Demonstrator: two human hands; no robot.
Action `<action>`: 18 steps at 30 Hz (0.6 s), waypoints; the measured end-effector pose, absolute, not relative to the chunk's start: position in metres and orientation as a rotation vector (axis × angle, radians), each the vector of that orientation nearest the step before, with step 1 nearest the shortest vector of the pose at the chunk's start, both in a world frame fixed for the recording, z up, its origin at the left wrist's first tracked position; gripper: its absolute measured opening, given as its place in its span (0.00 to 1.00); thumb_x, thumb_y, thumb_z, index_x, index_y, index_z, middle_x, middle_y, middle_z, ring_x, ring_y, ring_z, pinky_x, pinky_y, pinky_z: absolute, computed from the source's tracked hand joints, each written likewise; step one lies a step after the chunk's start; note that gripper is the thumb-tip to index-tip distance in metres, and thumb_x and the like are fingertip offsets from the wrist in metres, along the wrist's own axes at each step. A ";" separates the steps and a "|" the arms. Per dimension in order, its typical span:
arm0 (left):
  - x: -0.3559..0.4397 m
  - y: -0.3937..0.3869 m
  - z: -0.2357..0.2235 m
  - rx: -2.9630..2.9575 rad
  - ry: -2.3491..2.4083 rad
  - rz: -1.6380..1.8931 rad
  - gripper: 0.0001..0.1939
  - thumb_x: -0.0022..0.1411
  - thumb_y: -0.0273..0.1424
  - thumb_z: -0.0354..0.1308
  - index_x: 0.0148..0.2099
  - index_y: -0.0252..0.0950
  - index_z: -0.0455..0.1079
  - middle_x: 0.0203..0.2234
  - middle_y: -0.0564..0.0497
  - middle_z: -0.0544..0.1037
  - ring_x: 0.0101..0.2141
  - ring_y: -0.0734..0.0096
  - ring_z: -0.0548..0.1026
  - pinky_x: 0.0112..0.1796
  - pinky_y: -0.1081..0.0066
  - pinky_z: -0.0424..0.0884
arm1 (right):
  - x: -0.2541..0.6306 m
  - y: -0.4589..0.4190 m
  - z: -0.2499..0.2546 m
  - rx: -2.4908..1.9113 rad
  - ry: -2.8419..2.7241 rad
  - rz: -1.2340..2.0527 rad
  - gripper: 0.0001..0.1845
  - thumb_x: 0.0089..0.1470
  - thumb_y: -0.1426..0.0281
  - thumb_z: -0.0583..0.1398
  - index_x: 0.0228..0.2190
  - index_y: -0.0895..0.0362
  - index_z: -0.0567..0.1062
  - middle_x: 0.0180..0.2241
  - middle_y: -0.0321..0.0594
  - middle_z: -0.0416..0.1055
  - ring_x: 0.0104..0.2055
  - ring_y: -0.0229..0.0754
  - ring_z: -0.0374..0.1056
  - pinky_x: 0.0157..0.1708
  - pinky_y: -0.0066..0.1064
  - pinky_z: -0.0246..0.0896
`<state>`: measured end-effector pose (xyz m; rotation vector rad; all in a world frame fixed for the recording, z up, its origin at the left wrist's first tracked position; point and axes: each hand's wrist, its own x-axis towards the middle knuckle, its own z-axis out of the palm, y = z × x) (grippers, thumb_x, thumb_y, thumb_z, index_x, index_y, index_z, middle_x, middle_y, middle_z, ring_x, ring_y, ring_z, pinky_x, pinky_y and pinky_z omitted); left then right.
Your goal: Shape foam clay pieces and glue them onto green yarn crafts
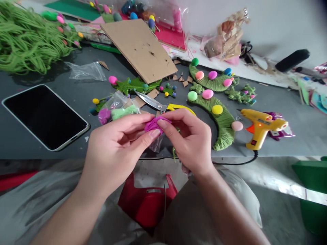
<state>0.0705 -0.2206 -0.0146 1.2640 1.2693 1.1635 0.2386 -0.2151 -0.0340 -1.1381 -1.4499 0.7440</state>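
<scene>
Purple crumpled piece sits between both hands at the near side of the table. Left hand and right hand each pinch it. Scissors lie just beyond; yellow glue gun rests to the right.

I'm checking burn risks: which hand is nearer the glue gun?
The right hand, left of the glue gun beyond the green crescent; the left hand is farther left.
</scene>
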 end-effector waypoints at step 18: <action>0.069 -0.221 -0.019 1.132 1.271 1.217 0.15 0.58 0.25 0.76 0.47 0.46 0.86 0.42 0.56 0.89 0.40 0.71 0.87 0.41 0.82 0.83 | 0.250 -0.216 -0.024 -0.944 -1.632 0.830 0.06 0.60 0.68 0.71 0.41 0.47 0.88 0.55 0.42 0.77 0.62 0.48 0.73 0.55 0.41 0.77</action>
